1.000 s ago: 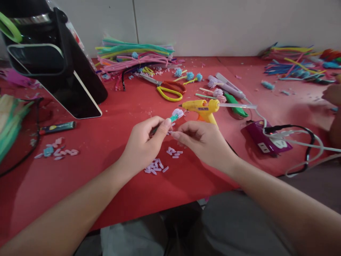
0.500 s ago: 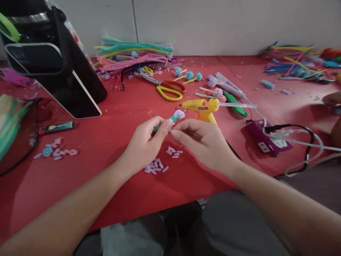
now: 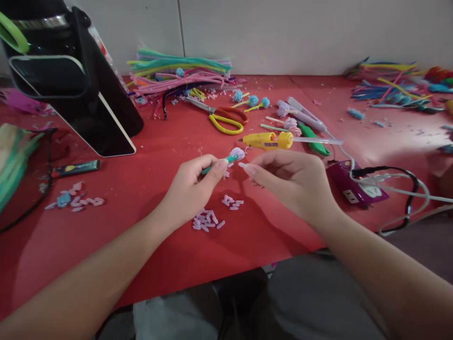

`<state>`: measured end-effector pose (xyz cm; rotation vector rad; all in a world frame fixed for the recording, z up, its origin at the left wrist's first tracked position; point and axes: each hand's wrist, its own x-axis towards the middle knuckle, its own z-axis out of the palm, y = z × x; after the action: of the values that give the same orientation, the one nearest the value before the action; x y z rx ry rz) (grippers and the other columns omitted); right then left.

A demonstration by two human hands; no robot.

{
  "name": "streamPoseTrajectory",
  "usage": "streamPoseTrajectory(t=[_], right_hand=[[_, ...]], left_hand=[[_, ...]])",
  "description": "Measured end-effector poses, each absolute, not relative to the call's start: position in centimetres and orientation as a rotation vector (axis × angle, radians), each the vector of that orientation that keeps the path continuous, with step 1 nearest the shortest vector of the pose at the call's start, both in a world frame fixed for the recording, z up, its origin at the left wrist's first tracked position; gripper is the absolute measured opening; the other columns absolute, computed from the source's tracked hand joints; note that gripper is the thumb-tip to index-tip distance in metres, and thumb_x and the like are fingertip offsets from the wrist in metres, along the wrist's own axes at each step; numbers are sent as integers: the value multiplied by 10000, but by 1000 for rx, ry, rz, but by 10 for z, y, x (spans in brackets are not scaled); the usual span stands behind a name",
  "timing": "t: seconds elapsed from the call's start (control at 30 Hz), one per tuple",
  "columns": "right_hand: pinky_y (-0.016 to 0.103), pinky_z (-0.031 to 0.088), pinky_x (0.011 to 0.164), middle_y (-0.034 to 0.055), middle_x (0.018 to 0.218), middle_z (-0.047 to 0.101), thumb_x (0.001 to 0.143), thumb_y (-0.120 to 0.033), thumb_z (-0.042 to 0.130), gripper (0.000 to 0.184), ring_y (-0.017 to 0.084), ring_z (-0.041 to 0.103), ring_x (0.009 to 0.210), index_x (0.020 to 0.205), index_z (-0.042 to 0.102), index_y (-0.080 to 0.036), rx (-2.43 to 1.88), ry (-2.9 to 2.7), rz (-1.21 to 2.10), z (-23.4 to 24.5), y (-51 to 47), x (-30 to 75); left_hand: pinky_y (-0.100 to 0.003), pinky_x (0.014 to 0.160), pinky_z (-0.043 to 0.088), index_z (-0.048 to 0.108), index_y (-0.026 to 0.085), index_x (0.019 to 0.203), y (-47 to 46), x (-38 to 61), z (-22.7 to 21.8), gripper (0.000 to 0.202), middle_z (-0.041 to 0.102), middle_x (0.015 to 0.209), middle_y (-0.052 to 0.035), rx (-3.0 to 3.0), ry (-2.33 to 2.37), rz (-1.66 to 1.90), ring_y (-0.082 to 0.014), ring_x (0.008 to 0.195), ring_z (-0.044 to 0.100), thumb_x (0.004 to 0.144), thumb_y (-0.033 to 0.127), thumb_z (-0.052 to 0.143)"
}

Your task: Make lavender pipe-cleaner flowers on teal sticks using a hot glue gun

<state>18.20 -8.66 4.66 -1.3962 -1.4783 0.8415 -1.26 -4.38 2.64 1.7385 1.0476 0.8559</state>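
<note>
While my left hand (image 3: 193, 189) pinches a thin green pipe-cleaner stem (image 3: 229, 159) between thumb and forefinger, the stem slants up and away from me, and the fluffy lilac tuft (image 3: 237, 152) at its far end hangs above the red table covering (image 3: 148, 156). My right hand (image 3: 295, 182) is raised just beside that tuft, with its long-nailed fingertips (image 3: 243, 165) drawn narrowly together and pointing at it. I cannot tell whether they grip a small piece or touch the tuft.

Below my hands, two small scatters of short lilac fuzzy cuttings (image 3: 208, 221) lie on the covering. Just beyond the tuft stands a yellow plastic glue gun (image 3: 265, 140) with a clear glue stick poking out of its back. Farther off lie scissors with yellow and red handles (image 3: 226, 119) and a few finished little tufted stems (image 3: 253, 100). A heap of long pipe cleaners in many colours (image 3: 180, 73) sits against the wall. A purple power strip (image 3: 348, 182) with white cables plugged in lies near my right wrist, and a black tilted stand (image 3: 88, 108) fills the far left.
</note>
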Motion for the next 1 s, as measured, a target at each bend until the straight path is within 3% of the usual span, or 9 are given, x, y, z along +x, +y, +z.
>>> streamPoseTrajectory(t=[0.37, 1.0], right_hand=[[323, 518, 725, 41, 867, 748, 949, -336, 644, 163, 185, 657, 761, 859, 712, -218, -1429, -1786, 585, 42, -82, 194], [306, 451, 647, 33, 782, 721, 955, -270, 618, 160, 161, 602, 667, 821, 665, -196, -1491, -1910, 567, 44, -81, 196]], left_hand=[[-229, 478, 304, 535, 178, 693, -46, -10, 32, 351, 420, 569, 50, 1883, 1049, 783, -78, 500, 356, 995, 357, 537], [-241, 556, 346, 622, 167, 714, -45, -13, 31, 336, 545, 645, 23, 2009, 999, 746, -102, 601, 454, 980, 363, 560]])
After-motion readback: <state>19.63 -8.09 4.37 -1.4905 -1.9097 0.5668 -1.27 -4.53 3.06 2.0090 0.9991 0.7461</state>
